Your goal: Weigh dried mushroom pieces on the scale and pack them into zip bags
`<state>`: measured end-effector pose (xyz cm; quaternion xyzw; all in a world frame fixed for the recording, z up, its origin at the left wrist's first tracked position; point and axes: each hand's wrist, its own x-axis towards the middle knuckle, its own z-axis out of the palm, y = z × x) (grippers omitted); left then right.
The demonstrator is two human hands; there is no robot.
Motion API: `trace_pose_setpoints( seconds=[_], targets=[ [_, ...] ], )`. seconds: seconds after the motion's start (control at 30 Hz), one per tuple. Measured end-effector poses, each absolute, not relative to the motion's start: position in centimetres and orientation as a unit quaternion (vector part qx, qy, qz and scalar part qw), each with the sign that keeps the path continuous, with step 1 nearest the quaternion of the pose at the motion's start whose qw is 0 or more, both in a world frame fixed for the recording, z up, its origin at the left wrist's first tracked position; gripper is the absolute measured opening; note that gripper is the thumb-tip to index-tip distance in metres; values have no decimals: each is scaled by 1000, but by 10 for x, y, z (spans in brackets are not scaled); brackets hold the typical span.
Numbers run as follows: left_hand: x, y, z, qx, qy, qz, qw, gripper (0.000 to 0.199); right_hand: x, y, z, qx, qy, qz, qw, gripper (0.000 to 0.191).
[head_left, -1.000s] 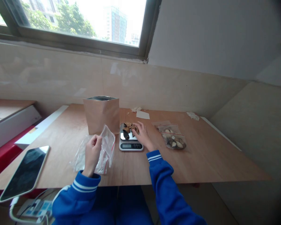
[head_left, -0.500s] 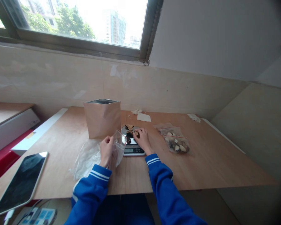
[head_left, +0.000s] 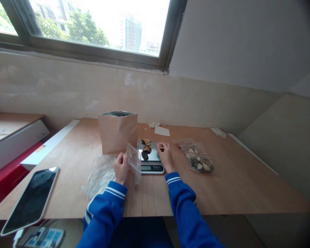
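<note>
beside the scale, right hand (head_left: 165,157): fingers curled into a loose pinch just off the platter's right edge; cannot tell whether it has anything in it.
front of the pouch, left hand (head_left: 121,168): fingers closed on the edge of a clear zip bag (head_left: 133,162), which stands upright beside the scale and looks empty.
on the scale (head_left: 151,156): three dried brown pieces (head_left: 146,149) lie in a rough line on the steel platter, the nearest one darkest; the display is lit, its digits too small to read.
against the earlier frame: the right hand has moved off the pieces to the platter's edge, and the bag now stands closer to the scale.
around the hands: a crumpled plastic sheet (head_left: 99,176) lies under the left wrist, a kraft pouch (head_left: 118,133) with a silver lining stands behind it, and two sealed bags of pieces (head_left: 198,162) lie to the right.
table (head_left: 229,186): bare plywood, with a paper slip (head_left: 162,131), tissue scraps (head_left: 218,132) and a dark-screened phone (head_left: 29,199) on it.
room: tiled wall, and a window (head_left: 93,27) above showing trees and towers.
</note>
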<state>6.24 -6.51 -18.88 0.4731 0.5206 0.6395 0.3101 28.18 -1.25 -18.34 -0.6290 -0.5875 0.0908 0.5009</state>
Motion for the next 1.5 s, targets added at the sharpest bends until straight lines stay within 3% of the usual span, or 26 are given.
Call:
trace_pose_setpoints(
  seconds=[0.17, 0.27, 0.37, 0.47, 0.73, 0.97, 1.03, 1.13, 1.23, 1.5],
  targets=[
    [65, -68, -187, 492, 517, 634, 298, 38, 279, -15, -166, -624, -491, 160, 586, 42],
    [66, -70, -184, 507, 520, 626, 285, 38, 256, -31, -135, -556, -437, 319, 631, 48],
    [66, -71, -182, 524, 523, 617, 268, 37, 221, -51, -102, -468, -443, 491, 587, 48],
    [66, -72, -184, 544, 511, 621, 238, 35, 192, -62, -88, -439, -505, 555, 495, 41],
    [64, -74, -190, 536, 503, 646, 206, 35, 186, -64, -96, -504, -658, 382, 409, 31],
    [66, -78, -182, 498, 496, 691, 171, 34, 216, -30, -107, -541, -682, 169, 462, 30],
    [65, -77, -178, 503, 485, 700, 145, 34, 221, -14, -125, -547, -714, 127, 418, 29],
    [63, -75, -176, 497, 485, 709, 123, 35, 220, 1, -155, -567, -750, 100, 324, 44],
    [63, -71, -177, 476, 489, 717, 142, 33, 215, 4, -175, -576, -764, 83, 280, 55],
    [66, -68, -183, 388, 506, 731, 242, 39, 219, -2, -170, -604, -746, 4, 280, 33]
  ],
)
